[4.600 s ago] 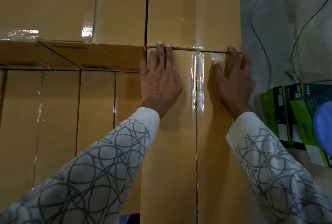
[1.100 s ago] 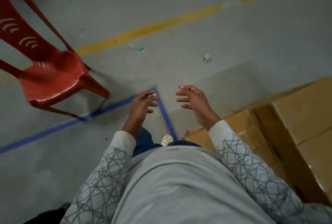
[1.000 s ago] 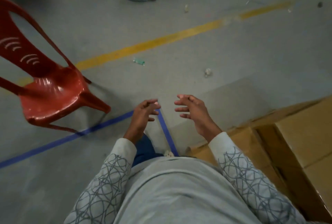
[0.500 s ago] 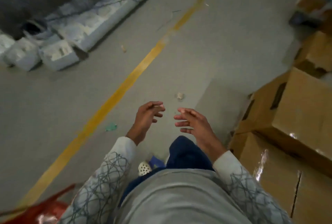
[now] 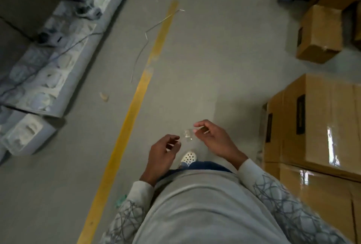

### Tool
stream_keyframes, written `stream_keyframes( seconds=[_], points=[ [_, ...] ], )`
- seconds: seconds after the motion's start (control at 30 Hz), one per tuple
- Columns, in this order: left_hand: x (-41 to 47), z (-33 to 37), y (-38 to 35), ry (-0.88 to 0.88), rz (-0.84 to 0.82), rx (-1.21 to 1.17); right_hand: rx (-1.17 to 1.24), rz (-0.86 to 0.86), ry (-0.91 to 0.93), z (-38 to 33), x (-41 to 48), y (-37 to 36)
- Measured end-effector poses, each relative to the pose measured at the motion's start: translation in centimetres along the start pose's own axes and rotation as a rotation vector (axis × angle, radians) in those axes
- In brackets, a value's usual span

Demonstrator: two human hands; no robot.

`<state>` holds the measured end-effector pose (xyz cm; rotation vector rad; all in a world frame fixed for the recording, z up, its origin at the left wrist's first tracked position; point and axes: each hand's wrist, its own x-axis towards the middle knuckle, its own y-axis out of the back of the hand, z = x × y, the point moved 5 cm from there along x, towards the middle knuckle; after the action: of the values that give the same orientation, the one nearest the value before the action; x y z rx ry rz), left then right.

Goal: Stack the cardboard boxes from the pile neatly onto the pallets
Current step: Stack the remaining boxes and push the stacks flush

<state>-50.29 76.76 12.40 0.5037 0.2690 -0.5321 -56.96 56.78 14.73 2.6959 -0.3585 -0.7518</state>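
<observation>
Cardboard boxes (image 5: 324, 126) bear blurred dark labels (image 5: 301, 114); left hand (image 5: 163, 154) and right hand (image 5: 215, 141) hang loosely curled, empty.

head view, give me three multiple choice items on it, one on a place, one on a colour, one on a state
1. Where do the stacked cardboard boxes stand?
A. on the person's right
B. on the person's left
C. on a chair

2. What colour is the floor line?
A. blue
B. yellow
C. red

3. What do the left hand and right hand hold?
A. one box together
B. a box each
C. no box

Answers: 1 A, they fill the picture's right edge; 2 B, the stripe is plainly yellow; 3 C, both hands hover with loosely curled fingers, apart from the boxes.
</observation>
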Motion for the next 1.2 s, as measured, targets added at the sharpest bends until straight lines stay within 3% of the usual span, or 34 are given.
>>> stream_keyframes(
  seconds=[0.1,0.3,0.47,0.53,0.63,0.7,0.8,0.87,1.0,1.1,1.2],
  points=[
    [6.5,3.0,-0.4,-0.104,-0.043,0.140,-0.453,-0.039,0.200,-1.3,4.9,1.8],
    [21.3,6.6,-5.9,-0.129,-0.342,0.346,-0.365,-0.243,0.017,-0.3,13.9,6.6],
    [35.6,12.0,-10.8,-0.250,-0.759,0.578,-0.411,-0.193,-0.229,2.9,23.9,14.0],
    [42.1,17.1,-11.7,-0.344,-0.751,0.659,-0.461,-0.161,-0.298,2.7,27.8,17.7],
    [50.4,26.3,-13.5,-0.559,-0.661,0.641,-0.484,0.088,-0.354,0.1,32.3,24.1],
    [54.0,31.0,-15.2,-0.649,-0.716,0.597,-0.338,0.249,-0.321,-2.6,34.3,27.5],
    [57.8,35.6,-18.0,-0.471,-0.951,0.439,0.177,0.414,-0.226,-5.8,36.1,30.9],
    [59.6,37.5,-20.2,-0.417,-1.074,0.379,0.361,0.499,-0.196,-6.5,37.8,33.1],
    [64.5,39.5,-25.2,-0.374,-1.143,0.326,0.444,0.517,-0.202,-5.5,43.6,37.9],
    [69.4,41.8,-29.2,-0.324,-1.091,0.317,0.424,0.506,-0.214,-4.4,48.5,43.5],
    [74.6,46.2,-33.0,-0.341,-1.024,0.352,0.438,0.390,-0.188,-4.3,53.0,51.4]
  ],
)
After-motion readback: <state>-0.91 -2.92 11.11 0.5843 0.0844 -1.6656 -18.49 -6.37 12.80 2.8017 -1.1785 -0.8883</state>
